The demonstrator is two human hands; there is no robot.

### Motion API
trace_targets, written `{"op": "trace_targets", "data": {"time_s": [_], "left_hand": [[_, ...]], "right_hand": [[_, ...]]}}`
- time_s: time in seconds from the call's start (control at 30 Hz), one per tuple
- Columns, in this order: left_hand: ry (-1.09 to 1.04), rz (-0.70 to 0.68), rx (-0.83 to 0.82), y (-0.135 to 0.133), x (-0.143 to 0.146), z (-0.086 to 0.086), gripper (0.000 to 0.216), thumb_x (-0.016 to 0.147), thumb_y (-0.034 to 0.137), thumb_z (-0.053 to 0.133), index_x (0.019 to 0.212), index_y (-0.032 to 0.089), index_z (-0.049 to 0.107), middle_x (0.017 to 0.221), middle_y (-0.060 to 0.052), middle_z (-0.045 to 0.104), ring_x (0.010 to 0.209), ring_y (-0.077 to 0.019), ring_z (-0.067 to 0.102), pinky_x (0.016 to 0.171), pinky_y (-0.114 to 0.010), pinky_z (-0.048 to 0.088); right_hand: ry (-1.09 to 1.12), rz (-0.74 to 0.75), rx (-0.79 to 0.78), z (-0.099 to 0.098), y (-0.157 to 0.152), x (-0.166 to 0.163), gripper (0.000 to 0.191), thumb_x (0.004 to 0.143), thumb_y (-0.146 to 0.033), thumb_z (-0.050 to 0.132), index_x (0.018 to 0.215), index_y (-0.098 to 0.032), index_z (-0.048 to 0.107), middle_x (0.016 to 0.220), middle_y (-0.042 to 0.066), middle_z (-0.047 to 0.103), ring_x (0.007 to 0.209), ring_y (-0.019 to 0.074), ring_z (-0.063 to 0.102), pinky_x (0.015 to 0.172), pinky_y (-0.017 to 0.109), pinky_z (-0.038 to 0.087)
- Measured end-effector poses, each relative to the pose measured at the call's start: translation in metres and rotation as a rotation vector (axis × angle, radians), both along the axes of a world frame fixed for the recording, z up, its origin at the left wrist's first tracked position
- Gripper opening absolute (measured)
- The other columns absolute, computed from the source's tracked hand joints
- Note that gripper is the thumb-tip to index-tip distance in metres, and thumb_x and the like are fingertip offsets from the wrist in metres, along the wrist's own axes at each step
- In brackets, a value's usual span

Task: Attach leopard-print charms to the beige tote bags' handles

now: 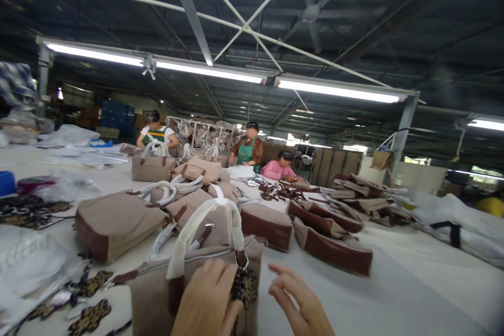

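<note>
A beige handbag (153, 294) with brown trim stands upright right in front of me. Its handle (185, 226) is wrapped in white paper and rises in an arch. From a metal ring (241, 261) at the handle's base hangs a dark leopard-print charm (248, 289). My left hand (210, 299) lies against the bag's front, fingers bent, with thumb and fingers closed at the charm's left edge. To the right, apart from the bag, my right hand (301, 302) is raised with fingers spread, holding nothing. More leopard-print charms (90, 317) lie on the table at left.
Several similar bags (118, 220) cover the table's middle, with more lying at right (334, 252). Clear plastic (31, 262) lies at left, and a white padded bundle (452, 220) at right. Three people (246, 152) are at the table's far side. Lamps (338, 92) hang overhead.
</note>
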State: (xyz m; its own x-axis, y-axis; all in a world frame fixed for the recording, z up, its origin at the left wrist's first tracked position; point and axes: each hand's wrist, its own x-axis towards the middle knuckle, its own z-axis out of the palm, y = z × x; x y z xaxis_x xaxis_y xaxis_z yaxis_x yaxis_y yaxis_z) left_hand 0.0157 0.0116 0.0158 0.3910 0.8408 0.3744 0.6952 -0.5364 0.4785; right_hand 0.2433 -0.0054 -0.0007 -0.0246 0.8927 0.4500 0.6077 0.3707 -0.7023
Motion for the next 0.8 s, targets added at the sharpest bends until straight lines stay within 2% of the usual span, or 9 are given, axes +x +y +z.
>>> {"op": "trace_targets", "data": {"time_s": [0.03, 0.07, 0.1, 0.23, 0.37, 0.5, 0.63, 0.7, 0.8], "left_hand": [[0.050, 0.023, 0.049, 0.003, 0.002, 0.001, 0.056, 0.076, 0.025, 0.060, 0.132, 0.017, 0.062, 0.131, -0.018, 0.060, 0.121, -0.0412, 0.049, 0.104, -0.054, 0.036], [0.088, 0.028, 0.085, 0.006, 0.003, -0.001, 0.061, 0.074, 0.026, 0.062, 0.135, 0.016, 0.060, 0.138, -0.018, 0.057, 0.127, -0.0428, 0.045, 0.108, -0.057, 0.031], [0.121, 0.023, 0.114, 0.010, 0.004, -0.004, 0.069, 0.071, 0.026, 0.064, 0.139, 0.015, 0.056, 0.144, -0.019, 0.052, 0.133, -0.0436, 0.040, 0.112, -0.058, 0.025], [0.200, 0.020, 0.171, 0.026, -0.010, -0.015, 0.078, 0.065, 0.019, 0.060, 0.142, 0.011, 0.051, 0.149, -0.017, 0.048, 0.138, -0.0396, 0.038, 0.119, -0.057, 0.013], [0.251, 0.121, 0.233, 0.027, -0.032, -0.018, 0.074, 0.065, 0.013, 0.053, 0.139, 0.010, 0.054, 0.147, -0.016, 0.050, 0.137, -0.0384, 0.039, 0.117, -0.059, 0.017], [0.227, 0.225, 0.468, 0.019, -0.043, -0.030, 0.067, 0.069, 0.005, 0.046, 0.135, 0.007, 0.056, 0.137, -0.017, 0.058, 0.125, -0.0347, 0.049, 0.108, -0.053, 0.034], [0.111, 0.268, 0.677, 0.006, -0.044, -0.037, 0.058, 0.073, -0.001, 0.039, 0.126, 0.009, 0.059, 0.119, -0.016, 0.063, 0.107, -0.0288, 0.054, 0.093, -0.043, 0.043], [0.037, 0.268, 0.716, 0.000, -0.042, -0.037, 0.050, 0.078, 0.000, 0.041, 0.124, 0.011, 0.057, 0.120, -0.015, 0.060, 0.106, -0.0275, 0.053, 0.092, -0.041, 0.042], [-0.043, 0.291, 0.690, -0.004, -0.033, -0.037, 0.031, 0.083, 0.014, 0.057, 0.114, 0.015, 0.057, 0.123, -0.014, 0.056, 0.110, -0.0290, 0.050, 0.095, -0.042, 0.038]], "right_hand": [[0.002, 0.002, 0.019, 0.003, 0.012, 0.003, 0.037, 0.091, -0.054, 0.053, 0.077, -0.024, 0.070, 0.141, 0.009, 0.056, 0.136, 0.0323, 0.042, 0.113, 0.044, 0.029], [0.038, 0.013, 0.020, 0.007, 0.023, 0.005, 0.040, 0.090, -0.056, 0.053, 0.076, -0.022, 0.069, 0.153, 0.008, 0.043, 0.145, 0.0339, 0.026, 0.118, 0.049, 0.016], [0.089, 0.052, -0.001, 0.009, 0.033, 0.004, 0.043, 0.090, -0.058, 0.052, 0.074, -0.021, 0.067, 0.156, 0.009, 0.037, 0.147, 0.0349, 0.020, 0.119, 0.051, 0.011], [0.240, 0.286, -0.093, 0.016, 0.052, -0.011, 0.048, 0.088, -0.063, 0.053, 0.069, -0.019, 0.061, 0.134, 0.014, 0.058, 0.124, 0.0339, 0.050, 0.106, 0.047, 0.033], [0.098, 0.327, -0.082, 0.013, 0.043, -0.032, 0.042, 0.092, -0.054, 0.051, 0.067, -0.020, 0.057, 0.135, 0.014, 0.055, 0.126, 0.0320, 0.049, 0.106, 0.043, 0.034], [-0.122, 0.351, -0.058, 0.013, 0.035, -0.037, 0.038, 0.097, -0.046, 0.040, 0.070, -0.020, 0.048, 0.138, 0.017, 0.050, 0.119, 0.0291, 0.054, 0.101, 0.043, 0.039], [-0.221, 0.319, 0.015, 0.022, 0.039, -0.033, 0.035, 0.099, -0.044, 0.036, 0.077, -0.022, 0.051, 0.133, 0.013, 0.055, 0.131, 0.0293, 0.044, 0.108, 0.046, 0.033], [-0.253, 0.337, 0.016, 0.028, 0.042, -0.033, 0.034, 0.099, -0.042, 0.038, 0.076, -0.022, 0.051, 0.134, 0.012, 0.054, 0.133, 0.0285, 0.042, 0.110, 0.046, 0.031], [-0.321, 0.412, -0.035, 0.033, 0.044, -0.037, 0.031, 0.100, -0.035, 0.038, 0.074, -0.020, 0.046, 0.136, 0.012, 0.049, 0.127, 0.0269, 0.047, 0.104, 0.043, 0.038]]}}
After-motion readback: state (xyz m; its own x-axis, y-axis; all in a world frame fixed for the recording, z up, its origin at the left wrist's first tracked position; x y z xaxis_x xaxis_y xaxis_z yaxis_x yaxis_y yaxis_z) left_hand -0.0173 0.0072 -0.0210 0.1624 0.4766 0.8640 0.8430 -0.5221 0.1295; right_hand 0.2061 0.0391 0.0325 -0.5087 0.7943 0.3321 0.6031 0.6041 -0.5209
